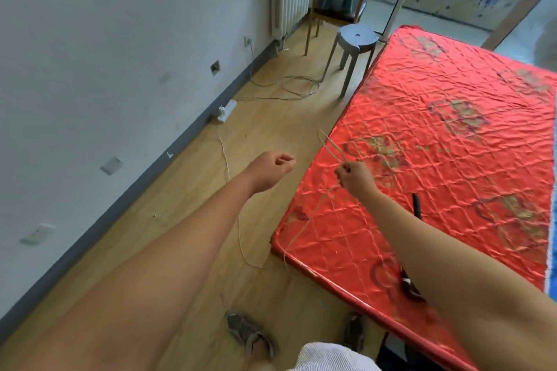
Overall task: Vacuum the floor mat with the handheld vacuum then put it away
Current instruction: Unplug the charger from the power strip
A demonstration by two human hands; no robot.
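Cord, thin, pale, loops from right hand over quilted mat.

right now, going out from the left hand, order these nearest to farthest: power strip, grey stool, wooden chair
From the left hand, head view:
1. power strip, on the floor by the wall
2. grey stool, ahead and to the right
3. wooden chair, just behind the stool

Bare wood floor under the left hand is passable — just a white cord trailing across. Red mattress fills everything below the right hand, which pinches a thin cord loop; grey stool, power strip beyond.
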